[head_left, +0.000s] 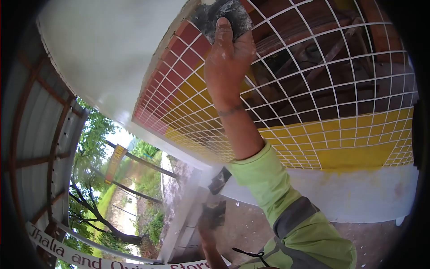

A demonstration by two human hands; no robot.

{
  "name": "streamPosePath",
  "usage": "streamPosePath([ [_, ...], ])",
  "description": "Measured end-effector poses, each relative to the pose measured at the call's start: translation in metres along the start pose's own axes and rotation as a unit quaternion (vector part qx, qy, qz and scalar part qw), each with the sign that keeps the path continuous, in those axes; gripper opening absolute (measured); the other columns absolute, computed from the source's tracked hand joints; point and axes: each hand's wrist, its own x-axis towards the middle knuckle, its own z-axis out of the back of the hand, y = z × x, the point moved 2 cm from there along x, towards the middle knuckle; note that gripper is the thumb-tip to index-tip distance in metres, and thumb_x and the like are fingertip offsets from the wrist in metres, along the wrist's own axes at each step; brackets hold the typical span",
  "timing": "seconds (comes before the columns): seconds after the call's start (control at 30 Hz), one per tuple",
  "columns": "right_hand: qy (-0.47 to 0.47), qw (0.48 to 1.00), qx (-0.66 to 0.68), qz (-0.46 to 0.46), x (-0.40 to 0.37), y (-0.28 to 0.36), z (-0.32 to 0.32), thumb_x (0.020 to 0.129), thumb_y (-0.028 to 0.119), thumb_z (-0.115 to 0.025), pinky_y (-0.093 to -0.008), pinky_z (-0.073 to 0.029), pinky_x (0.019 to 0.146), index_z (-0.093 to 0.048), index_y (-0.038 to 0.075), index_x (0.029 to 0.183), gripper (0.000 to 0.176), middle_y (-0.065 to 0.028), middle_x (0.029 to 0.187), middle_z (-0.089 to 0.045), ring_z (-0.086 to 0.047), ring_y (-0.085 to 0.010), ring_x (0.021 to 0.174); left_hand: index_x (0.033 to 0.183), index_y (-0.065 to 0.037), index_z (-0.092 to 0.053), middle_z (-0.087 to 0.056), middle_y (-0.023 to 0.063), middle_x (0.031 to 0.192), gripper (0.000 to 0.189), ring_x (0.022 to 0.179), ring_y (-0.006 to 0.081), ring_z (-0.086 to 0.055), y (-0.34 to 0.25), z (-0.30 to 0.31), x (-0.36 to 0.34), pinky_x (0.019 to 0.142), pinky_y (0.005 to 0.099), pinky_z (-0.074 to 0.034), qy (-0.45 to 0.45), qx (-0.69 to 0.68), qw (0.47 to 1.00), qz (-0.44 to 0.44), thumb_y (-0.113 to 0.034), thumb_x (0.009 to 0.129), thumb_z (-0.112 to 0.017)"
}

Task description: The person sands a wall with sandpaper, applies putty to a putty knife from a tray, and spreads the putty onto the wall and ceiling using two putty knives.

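Observation:
My right hand (228, 58) reaches up in a lime-green sleeve (264, 175), its thumb pressed on a dark flat pad (224, 20) smeared with white. The pad is at the seam where the white ceiling (107, 49) meets the top of a white wire grid (309, 89). Low in the view, my left hand (207, 231) is blurred and closed on a dark grey flat piece (214, 213). Just above that piece is another small dark object (219, 180).
Behind the grid are red and yellow painted panels (358, 141) and a dark interior. A white ledge (358, 193) runs below it. At left stands a corrugated metal roof (27, 134) with brown beams, plus trees (94, 197) and a lettered sign (89, 255).

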Motion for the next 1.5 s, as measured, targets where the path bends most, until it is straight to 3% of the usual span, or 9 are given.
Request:
streamPosePath([
  [0.4, -0.021, 0.997, -0.007, 0.074, 0.028, -0.004, -0.004, 0.099, 0.009, -0.051, -0.0281, -0.046, 0.072, -0.062, -0.004, 0.096, 0.018, -0.0028, 0.084, -0.066, -0.055, -0.0092, 0.075, 0.120, -0.002, -0.059, -0.063, 0.0028, 0.089, 0.033, 0.071, 0.0104, -0.055, -0.002, -0.005, -0.007, 0.057, 0.0262, -0.041, -0.003, -0.003, 1.000, 0.030, -0.028, 0.101, -0.048],
  [0.5, -0.022, 0.997, -0.005, 0.071, 0.027, 0.005, -0.015, 0.098, 0.002, -0.043, -0.0370, -0.045, 0.076, -0.054, -0.006, 0.100, 0.014, -0.0152, 0.087, -0.060, -0.054, -0.0270, 0.074, 0.118, -0.002, -0.060, -0.061, 0.0032, 0.088, 0.033, 0.070, 0.0108, -0.054, -0.005, -0.009, -0.010, 0.058, 0.0266, -0.041, -0.012, 0.009, 1.000, 0.017, -0.028, 0.101, -0.048],
  [0.6, -0.064, 0.984, -0.052, 0.156, 0.023, 0.008, -0.032, 0.098, 0.003, -0.041, -0.0392, -0.044, 0.077, -0.050, -0.007, 0.109, 0.017, -0.0173, 0.090, -0.057, -0.054, -0.0283, 0.076, 0.118, -0.002, -0.060, -0.061, 0.0039, 0.088, 0.034, 0.071, 0.0115, -0.054, -0.004, -0.012, -0.013, 0.059, 0.0274, -0.042, -0.010, 0.002, 1.000, 0.026, -0.028, 0.101, -0.048],
  [0.67, -0.006, 0.987, -0.158, 0.013, 0.020, 0.029, -0.042, 0.100, 0.006, -0.037, -0.0407, -0.045, 0.090, -0.037, -0.010, 0.130, 0.034, -0.0224, 0.110, -0.055, -0.055, -0.0295, 0.095, 0.120, -0.002, -0.060, -0.061, 0.0040, 0.089, 0.034, 0.072, 0.0118, -0.054, -0.036, -0.026, -0.021, 0.060, 0.0277, -0.042, 0.004, -0.012, 0.999, 0.048, -0.028, 0.101, -0.048],
  [0.73, -0.008, 0.967, -0.248, 0.050, 0.014, 0.034, -0.047, 0.101, 0.008, -0.039, -0.0386, -0.046, 0.090, -0.039, -0.009, 0.130, 0.034, -0.0197, 0.112, -0.057, -0.057, -0.0256, 0.096, 0.120, -0.001, -0.059, -0.061, 0.0040, 0.089, 0.035, 0.072, 0.0120, -0.054, -0.050, -0.030, -0.028, 0.061, 0.0280, -0.042, 0.013, -0.021, 0.998, 0.055, -0.028, 0.102, -0.048],
  [0.8, -0.073, 0.907, -0.313, 0.273, 0.016, 0.022, -0.049, 0.099, 0.009, -0.047, -0.0330, -0.047, 0.077, -0.056, -0.005, 0.109, 0.019, -0.0094, 0.097, -0.065, -0.058, -0.0167, 0.081, 0.120, -0.001, -0.060, -0.061, 0.0038, 0.088, 0.035, 0.071, 0.0122, -0.054, -0.051, -0.032, -0.030, 0.061, 0.0283, -0.042, 0.022, -0.027, 0.999, 0.039, -0.028, 0.102, -0.048],
  [0.93, 0.006, 0.986, -0.149, 0.073, -0.008, 0.055, -0.029, 0.099, 0.010, -0.046, -0.0343, -0.046, 0.082, -0.054, -0.004, 0.109, 0.018, -0.0113, 0.100, -0.063, -0.058, -0.0192, 0.085, 0.120, -0.001, -0.060, -0.061, 0.0035, 0.088, 0.036, 0.071, 0.0119, -0.053, -0.023, -0.035, -0.024, 0.061, 0.0283, -0.042, 0.003, 0.038, 0.998, -0.049, -0.029, 0.102, -0.048],
  [1.03, 0.051, 0.996, -0.018, -0.064, 0.002, 0.050, 0.005, 0.099, 0.011, -0.047, -0.0329, -0.046, 0.084, -0.055, -0.003, 0.108, 0.019, -0.0087, 0.099, -0.063, -0.056, -0.0158, 0.087, 0.121, -0.001, -0.060, -0.061, 0.0036, 0.089, 0.036, 0.071, 0.0115, -0.053, 0.004, -0.030, -0.012, 0.061, 0.0281, -0.042, 0.040, -0.071, 0.996, 0.032, -0.029, 0.102, -0.048],
  [1.5, 0.076, 0.997, -0.007, 0.011, 0.046, 0.011, 0.012, 0.098, 0.010, -0.047, -0.0287, -0.044, 0.085, -0.058, -0.003, 0.111, 0.022, -0.0038, 0.099, -0.062, -0.053, -0.0117, 0.085, 0.120, -0.002, -0.060, -0.061, 0.0031, 0.090, 0.033, 0.071, 0.0121, -0.052, -0.004, -0.038, -0.017, 0.061, 0.0284, -0.041, 0.039, -0.003, 0.997, 0.064, -0.025, 0.100, -0.048],
])
